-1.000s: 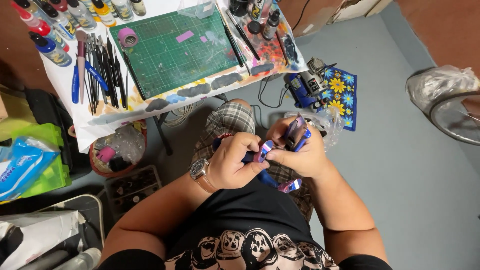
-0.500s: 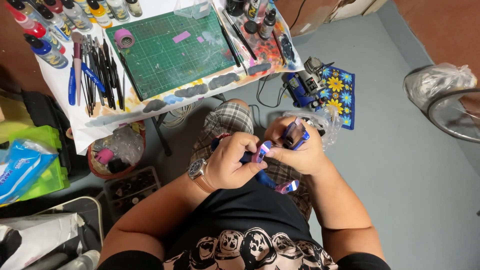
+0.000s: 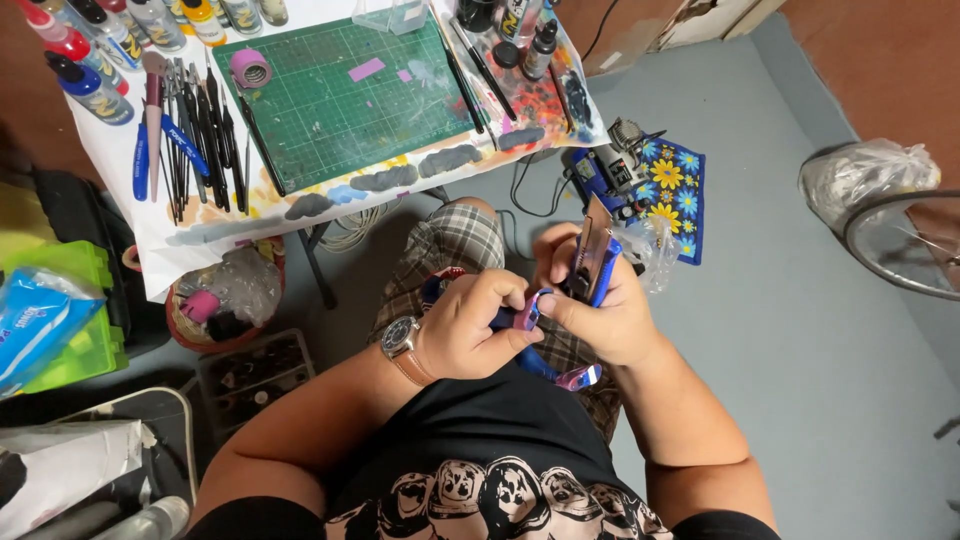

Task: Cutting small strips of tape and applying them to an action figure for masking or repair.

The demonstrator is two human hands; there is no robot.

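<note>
A small blue-and-purple model part [image 3: 530,312] sits over the lap, pinched in the closed left hand [image 3: 470,325]. The right hand [image 3: 600,315] grips it too, clasping a flat blue-edged tool [image 3: 592,258]. On the far table, the green cutting mat [image 3: 345,95] holds only purple scraps; the brushes [image 3: 200,135] lie untouched at left, so handwork appears unfinished.
</note>
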